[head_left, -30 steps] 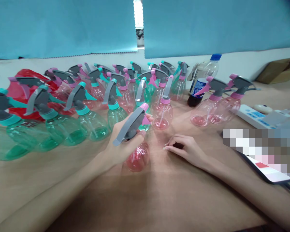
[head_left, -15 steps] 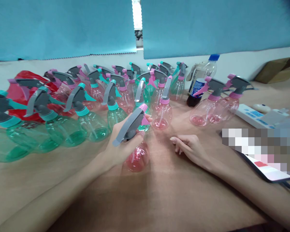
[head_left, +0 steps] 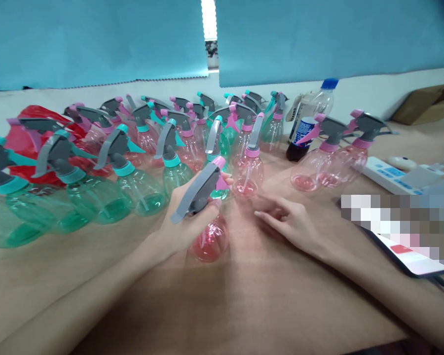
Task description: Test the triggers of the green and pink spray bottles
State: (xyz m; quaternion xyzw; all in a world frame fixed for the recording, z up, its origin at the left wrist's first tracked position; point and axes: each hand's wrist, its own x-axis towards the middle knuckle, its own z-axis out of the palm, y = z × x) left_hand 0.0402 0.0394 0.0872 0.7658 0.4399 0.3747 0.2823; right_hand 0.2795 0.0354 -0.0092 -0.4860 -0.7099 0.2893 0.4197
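One left hand (head_left: 185, 230) around one pink spray bottle (head_left: 212, 240), one right hand (head_left: 291, 222) free and half-curled

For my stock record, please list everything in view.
held sprayer: one, pink, front centre
other sprayers: many, pink or green, behind, beside
red plastic: count unclear, red, left
drink bottle: at least one, blue cap, back
power strip: one, white, right
round object: one, white, right
screen device: one, black edges, right
box: one, brown, right
sheets: two, blue, back
table: one, brown, beneath
left grip: one, bare, around held sprayer
right grip: one, bare, front right
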